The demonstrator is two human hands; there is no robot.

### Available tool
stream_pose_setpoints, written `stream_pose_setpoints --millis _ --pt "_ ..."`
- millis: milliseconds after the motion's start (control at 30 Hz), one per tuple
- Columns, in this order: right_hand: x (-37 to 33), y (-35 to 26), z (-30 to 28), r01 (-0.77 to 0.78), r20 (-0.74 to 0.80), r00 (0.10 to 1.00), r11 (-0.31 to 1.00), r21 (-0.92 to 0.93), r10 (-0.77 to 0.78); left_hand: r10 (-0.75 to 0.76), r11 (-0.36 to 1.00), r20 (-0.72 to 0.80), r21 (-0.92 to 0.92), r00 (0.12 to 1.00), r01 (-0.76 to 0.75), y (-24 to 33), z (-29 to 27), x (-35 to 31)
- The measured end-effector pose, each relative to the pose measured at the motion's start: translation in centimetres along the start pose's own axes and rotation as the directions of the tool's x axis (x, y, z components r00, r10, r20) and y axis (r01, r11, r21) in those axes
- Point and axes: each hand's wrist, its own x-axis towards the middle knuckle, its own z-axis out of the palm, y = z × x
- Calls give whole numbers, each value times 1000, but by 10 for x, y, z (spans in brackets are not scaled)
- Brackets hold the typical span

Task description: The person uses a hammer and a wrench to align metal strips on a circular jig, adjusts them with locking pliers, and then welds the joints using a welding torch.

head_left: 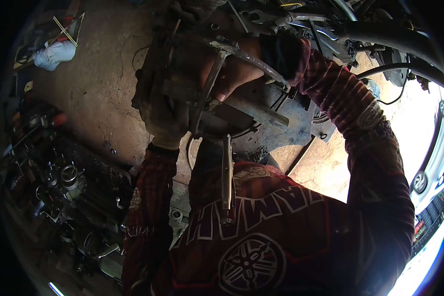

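My right hand (239, 74) reaches in behind a curved metal bar (209, 89) of a welded frame. Its fingers are bent closed beside the end of a metal tube (264, 114); what they grip is hidden by the bar and shadow. In deep shade at the frame's left side is my left hand (164, 116), which looks gloved. Its fingers cannot be made out against the dark metal. A narrow, shiny metal tool (227, 172) stands out from the frame toward my chest, touched by neither hand.
A flat metal plate (296, 128) lies under the frame. Wrenches (261, 17) and thick dark pipes (387, 37) crowd the far right. Greasy machine parts (71, 180) are piled at left. A pale bundle (55, 54) lies on the floor far left. A car (431, 158) stands outside at right.
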Motion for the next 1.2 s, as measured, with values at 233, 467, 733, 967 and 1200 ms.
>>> stream_pose_setpoints --millis 233,467,733,967,1200 --pt "-1 4 -1 15 8 1000 1000 -12 -15 45 998 -77 48 996 -41 2 4 0" --pt "-7 6 -7 -12 -2 1000 1000 -10 12 8 1000 -16 -10 1000 -8 3 1 2" --pt "-3 6 -4 -4 -18 1000 1000 -12 3 -16 1000 30 7 999 16 3 -1 1" --pt "8 10 -4 7 -5 1000 1000 -25 -7 56 998 -81 -23 995 -58 0 5 1" --pt "20 11 -4 13 0 1000 999 -44 -13 55 998 -18 -30 998 -56 -2 3 2"
